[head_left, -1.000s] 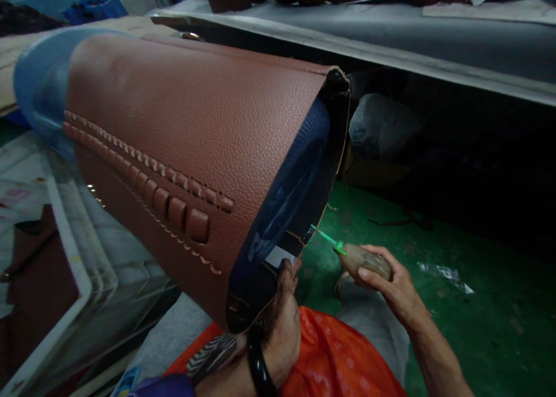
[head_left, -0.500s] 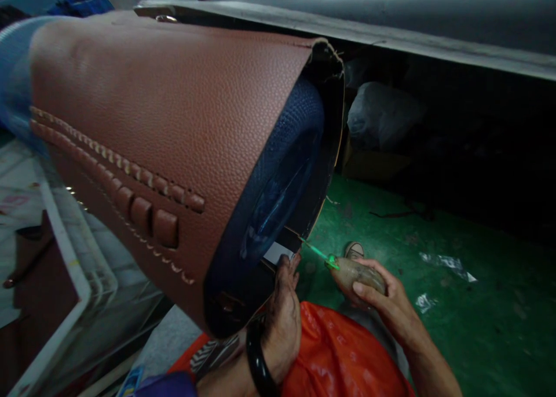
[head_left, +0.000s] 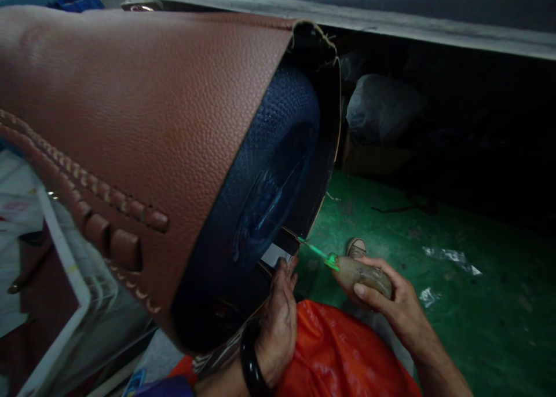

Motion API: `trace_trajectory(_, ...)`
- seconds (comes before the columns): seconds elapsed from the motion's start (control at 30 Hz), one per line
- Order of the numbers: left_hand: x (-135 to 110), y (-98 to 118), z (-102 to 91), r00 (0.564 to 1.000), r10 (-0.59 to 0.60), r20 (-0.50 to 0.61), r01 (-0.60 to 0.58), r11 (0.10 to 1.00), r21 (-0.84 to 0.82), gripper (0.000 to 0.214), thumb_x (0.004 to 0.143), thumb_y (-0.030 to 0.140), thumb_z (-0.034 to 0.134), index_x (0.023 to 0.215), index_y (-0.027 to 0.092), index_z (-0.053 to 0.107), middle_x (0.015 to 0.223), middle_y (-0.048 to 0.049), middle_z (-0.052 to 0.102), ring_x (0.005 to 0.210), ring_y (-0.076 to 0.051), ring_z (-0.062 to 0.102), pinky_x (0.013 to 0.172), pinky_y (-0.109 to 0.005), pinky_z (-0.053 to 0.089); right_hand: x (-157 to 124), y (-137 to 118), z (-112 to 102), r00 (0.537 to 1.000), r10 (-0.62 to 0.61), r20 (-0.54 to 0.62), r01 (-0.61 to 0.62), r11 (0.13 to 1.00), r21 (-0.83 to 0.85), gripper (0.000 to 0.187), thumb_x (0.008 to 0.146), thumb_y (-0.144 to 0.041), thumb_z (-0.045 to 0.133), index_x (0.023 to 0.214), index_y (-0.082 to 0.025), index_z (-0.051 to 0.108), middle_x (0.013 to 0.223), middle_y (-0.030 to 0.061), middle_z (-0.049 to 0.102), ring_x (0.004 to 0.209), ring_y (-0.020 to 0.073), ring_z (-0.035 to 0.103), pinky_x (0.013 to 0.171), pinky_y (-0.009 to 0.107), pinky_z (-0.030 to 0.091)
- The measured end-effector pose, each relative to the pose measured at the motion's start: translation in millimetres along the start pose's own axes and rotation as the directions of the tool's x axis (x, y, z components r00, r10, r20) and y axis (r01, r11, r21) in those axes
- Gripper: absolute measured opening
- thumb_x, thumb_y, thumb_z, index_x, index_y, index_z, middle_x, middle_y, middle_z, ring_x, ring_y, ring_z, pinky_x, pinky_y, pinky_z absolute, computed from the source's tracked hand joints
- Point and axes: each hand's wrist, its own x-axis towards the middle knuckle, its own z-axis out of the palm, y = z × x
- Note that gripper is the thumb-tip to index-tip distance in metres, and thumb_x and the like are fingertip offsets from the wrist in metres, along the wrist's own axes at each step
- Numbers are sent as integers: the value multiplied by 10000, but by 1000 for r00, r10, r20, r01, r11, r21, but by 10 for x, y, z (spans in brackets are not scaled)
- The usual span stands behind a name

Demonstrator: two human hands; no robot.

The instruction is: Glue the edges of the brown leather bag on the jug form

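Observation:
A brown leather bag body (head_left: 143, 113) with woven stitching is stretched over a blue round form (head_left: 269, 194) and fills the left and middle of the view. My left hand (head_left: 278, 316), with a black bangle on the wrist, presses its fingertips on the lower edge of the open end, beside a small white label (head_left: 274, 254). My right hand (head_left: 391, 304) grips a small squeeze bottle (head_left: 362, 273) with a green nozzle. The nozzle tip touches the bag's dark inner edge next to my left fingers.
An orange plastic sheet (head_left: 339, 356) covers my lap. A green floor (head_left: 434, 281) with plastic scraps lies on the right, and a shoe (head_left: 356, 247) shows there. A grey table edge (head_left: 391, 20) runs across the top. A white plastic crate (head_left: 65, 281) stands at lower left.
The bag has come closer and shifted left in view. The nozzle tip has moved down along the edge toward my left fingers. Both hands keep their hold.

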Motion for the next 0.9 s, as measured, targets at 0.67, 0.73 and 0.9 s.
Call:
trace_trajectory(0.67, -3, 13, -56, 1000, -24, -17, 24, 1000, 13, 586, 858, 596, 555, 1292, 203, 552, 1484, -144, 500, 1390, -280, 458, 1208, -474, 296, -108, 61, -119, 999, -47, 13, 48, 989, -142, 432, 650, -532, 798, 974, -256, 728, 894, 26, 755, 761, 223, 704, 658, 263, 555)
trace_trajectory(0.73, -14, 75, -33, 999, -32, -29, 33, 999, 24, 522, 871, 545, 566, 1261, 200, 597, 1474, -138, 515, 1385, -275, 469, 1202, -456, 320, -106, 63, -117, 998, -57, 8, 58, 989, -139, 434, 651, -528, 795, 977, -249, 728, 871, 29, 755, 738, 221, 703, 633, 260, 555)
trace_trajectory(0.9, -17, 211, 38, 993, -109, -38, 110, 994, 24, 506, 902, 542, 533, 1248, 186, 634, 1439, -137, 554, 1374, -280, 485, 1201, -461, 334, -28, 87, -112, 991, -81, -108, 72, 994, -78, 448, 599, -503, 826, 943, -233, 727, 846, 31, 749, 733, 215, 699, 642, 250, 549)
